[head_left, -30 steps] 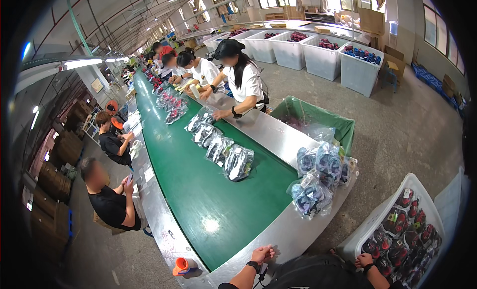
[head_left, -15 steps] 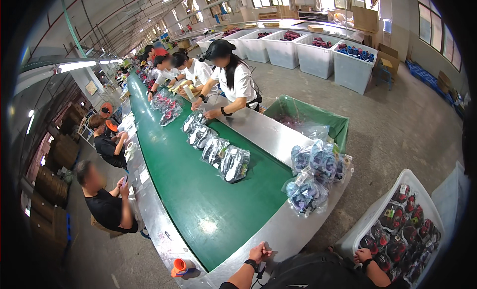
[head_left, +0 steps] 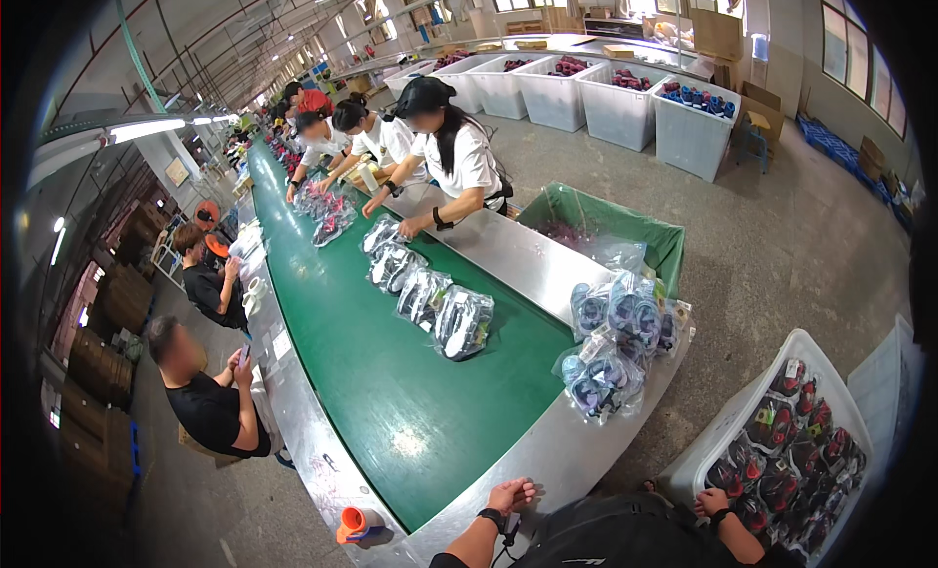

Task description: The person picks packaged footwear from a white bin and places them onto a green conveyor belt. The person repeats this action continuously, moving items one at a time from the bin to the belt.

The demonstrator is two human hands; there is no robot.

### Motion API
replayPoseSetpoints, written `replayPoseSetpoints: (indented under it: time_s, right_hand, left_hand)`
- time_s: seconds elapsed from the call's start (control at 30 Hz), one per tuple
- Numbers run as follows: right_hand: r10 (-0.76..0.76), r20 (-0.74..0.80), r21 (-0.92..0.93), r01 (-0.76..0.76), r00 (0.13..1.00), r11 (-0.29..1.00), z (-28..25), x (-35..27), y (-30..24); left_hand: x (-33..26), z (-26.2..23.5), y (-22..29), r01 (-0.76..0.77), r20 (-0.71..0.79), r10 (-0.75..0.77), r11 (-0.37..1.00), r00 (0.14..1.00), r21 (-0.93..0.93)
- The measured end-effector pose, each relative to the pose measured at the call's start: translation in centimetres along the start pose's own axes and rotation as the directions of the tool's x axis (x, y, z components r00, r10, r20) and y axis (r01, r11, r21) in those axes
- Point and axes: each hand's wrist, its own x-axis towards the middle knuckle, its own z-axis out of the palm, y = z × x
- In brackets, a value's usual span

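A: Status, wearer's hands?
B: L hand: half-curled at near edge of grey metal table, nothing seen in it. R hand: fingers curled, just beside rim of white plastic bin; gripping rim or not, can't tell.
A: Shoes, loc.?
B: Clear-bagged black-and-red shoes fill bin, R side. Clear-bagged blue-purple shoes piled on table's R corner, apart from both hands. Clear-bagged dark shoes, approx. 4 bags, in a row on flat green belt.
A: Δ vs. 0.5 s ago?
B: Wearer: hands approx. same. Co-worker in white shirt + black cap: far hand now off the row's far bag, out over belt; near hand stays by that bag.
A: Meaning for the work?
B: My read: handling is active at co-worker's stn., paused at wearer's end; no bag in wearer's hands, AFAICT.
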Motion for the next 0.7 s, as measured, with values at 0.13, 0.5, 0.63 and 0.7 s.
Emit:
replayPoseSetpoints:
  time_s: [0.13,0.5,0.63,0.7]
  right_hand:
    - [-0.010,0.055,0.039,0.008,0.998,0.999,0.3,-0.6,-0.5]
    - [0.031,0.064,0.058,-0.034,0.997,0.998,1.2,-1.5,-1.7]
    - [0.016,0.081,0.051,-0.020,0.997,0.999,1.4,-1.9,-2.1]
    - [0.045,0.061,0.047,-0.048,0.997,0.998,1.5,-1.8,-2.2]
  left_hand:
    - [0.8,-0.9,-0.4,-0.011,0.032,0.013,0.997,0.999,-0.071]
    - [1.5,-1.3,-0.8,-0.051,0.024,0.053,0.996,0.998,-0.069]
    - [1.0,-1.0,-0.4,-0.026,0.055,0.031,0.995,0.998,-0.099]
    - [0.8,-0.9,-0.4,-0.034,0.062,0.039,0.996,0.997,-0.082]
